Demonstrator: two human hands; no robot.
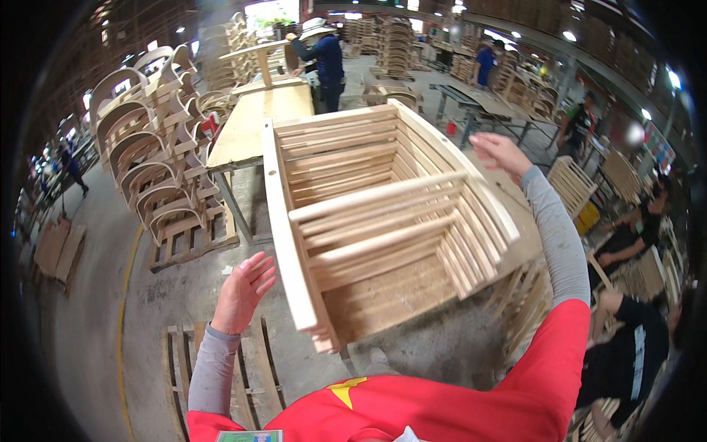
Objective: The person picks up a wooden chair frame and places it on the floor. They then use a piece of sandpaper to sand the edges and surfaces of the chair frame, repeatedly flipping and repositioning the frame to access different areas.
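A stack of pale wooden frames (379,196), each with two long side rails and crossbars, lies on a brown wooden tabletop (398,298) in front of me. My left hand (247,289) hangs in the air left of the stack's near corner, fingers stretched out and holding nothing. Beyond the stack's right side rail, my right hand (502,155) is raised with its fingers extended. No thing shows in it, and it looks apart from the wood.
Bent-wood chair parts (143,158) are piled on a pallet at the left. A slatted pallet (254,376) lies near my left arm. Behind the stack, a co-worker (324,59) stands by a plywood-topped table (272,110). More people (626,346) work close on the right.
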